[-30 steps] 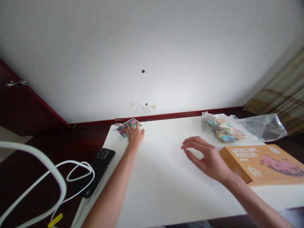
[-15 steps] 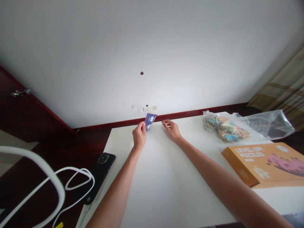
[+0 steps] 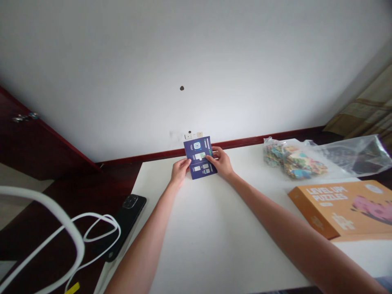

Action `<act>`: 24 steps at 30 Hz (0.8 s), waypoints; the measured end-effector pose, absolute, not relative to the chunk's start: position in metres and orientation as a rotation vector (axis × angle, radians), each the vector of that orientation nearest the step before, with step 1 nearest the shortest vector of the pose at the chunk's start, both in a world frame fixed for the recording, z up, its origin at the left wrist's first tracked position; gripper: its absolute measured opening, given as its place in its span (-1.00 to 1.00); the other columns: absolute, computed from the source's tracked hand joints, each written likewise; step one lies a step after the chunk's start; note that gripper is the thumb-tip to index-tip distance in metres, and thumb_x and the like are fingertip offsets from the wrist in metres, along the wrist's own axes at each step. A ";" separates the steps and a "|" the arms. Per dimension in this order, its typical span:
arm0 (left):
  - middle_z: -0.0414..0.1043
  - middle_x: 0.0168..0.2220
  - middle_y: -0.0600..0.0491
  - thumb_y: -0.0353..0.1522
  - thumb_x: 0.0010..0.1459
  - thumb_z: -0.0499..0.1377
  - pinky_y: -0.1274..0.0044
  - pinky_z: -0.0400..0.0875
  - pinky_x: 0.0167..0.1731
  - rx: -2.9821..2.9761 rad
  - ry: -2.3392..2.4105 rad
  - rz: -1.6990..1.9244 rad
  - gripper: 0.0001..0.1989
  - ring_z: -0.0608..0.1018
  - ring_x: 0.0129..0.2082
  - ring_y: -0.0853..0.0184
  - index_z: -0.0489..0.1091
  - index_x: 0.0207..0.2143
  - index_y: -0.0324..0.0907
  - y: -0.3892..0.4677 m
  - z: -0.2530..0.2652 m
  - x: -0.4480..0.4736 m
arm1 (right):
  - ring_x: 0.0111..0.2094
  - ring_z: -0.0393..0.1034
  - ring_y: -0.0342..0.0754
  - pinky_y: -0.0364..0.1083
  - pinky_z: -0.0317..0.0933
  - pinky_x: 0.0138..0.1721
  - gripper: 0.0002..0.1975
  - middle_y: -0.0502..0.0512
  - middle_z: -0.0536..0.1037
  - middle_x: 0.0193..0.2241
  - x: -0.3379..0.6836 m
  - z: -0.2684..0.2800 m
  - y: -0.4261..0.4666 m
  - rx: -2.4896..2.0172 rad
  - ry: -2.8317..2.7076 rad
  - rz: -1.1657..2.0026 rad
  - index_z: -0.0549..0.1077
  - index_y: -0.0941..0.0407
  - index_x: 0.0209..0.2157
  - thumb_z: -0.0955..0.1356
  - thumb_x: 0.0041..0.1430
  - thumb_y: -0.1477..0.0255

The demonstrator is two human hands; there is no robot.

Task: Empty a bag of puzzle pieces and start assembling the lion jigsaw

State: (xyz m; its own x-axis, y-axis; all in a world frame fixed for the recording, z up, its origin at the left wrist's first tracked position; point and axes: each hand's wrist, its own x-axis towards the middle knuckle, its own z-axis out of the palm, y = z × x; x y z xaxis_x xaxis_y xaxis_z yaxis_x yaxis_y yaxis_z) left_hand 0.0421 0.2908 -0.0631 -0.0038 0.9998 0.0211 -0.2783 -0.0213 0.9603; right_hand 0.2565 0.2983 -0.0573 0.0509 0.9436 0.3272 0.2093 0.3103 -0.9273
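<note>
Now a thin, rectangular purple leaflet (image 3: 198,162) opens flat before you;
your left hand (image 3: 179,173) and right hand (image 3: 224,165) pinch opposite sides between fingers (image 3: 184,163), above the smooth white bench (image 3: 208,228); half a second ago, only your left held it.

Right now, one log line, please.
left hand: holds blue leaflet | right hand: holds its right edge | puzzle box: on table, right
</note>
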 end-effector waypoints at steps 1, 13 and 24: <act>0.63 -0.27 -0.05 -0.09 -0.11 0.51 0.45 0.51 -0.24 0.988 1.022 1.398 -0.52 0.61 -0.31 0.27 0.60 -0.27 -0.26 0.291 -0.064 0.043 | -0.19 0.52 0.11 0.10 0.45 -0.18 -0.43 0.21 0.62 -0.11 0.255 -0.056 0.297 -1.175 -1.458 0.649 0.43 0.10 0.11 0.47 0.12 0.15; 0.64 -0.25 -0.01 -0.16 -0.09 0.52 0.47 0.49 -0.19 0.834 0.895 1.508 -0.55 0.63 -0.31 0.30 0.54 -0.23 -0.24 0.289 -0.057 0.043 | 0.25 0.28 0.28 0.24 0.22 0.24 -0.24 0.34 0.41 0.25 0.209 -0.054 0.263 -1.205 -1.917 0.312 0.23 0.12 0.35 0.37 0.26 0.04; 0.63 -0.12 -0.09 0.00 -0.05 0.47 0.34 0.56 -0.15 0.816 0.811 1.384 -0.37 0.67 -0.13 0.09 0.46 -0.04 -0.18 0.285 -0.053 0.033 | -0.08 0.54 0.14 0.06 0.37 -0.01 -0.46 0.13 0.63 -0.04 0.218 -0.046 0.266 -1.127 -1.631 0.687 0.38 0.03 0.23 0.34 0.30 0.10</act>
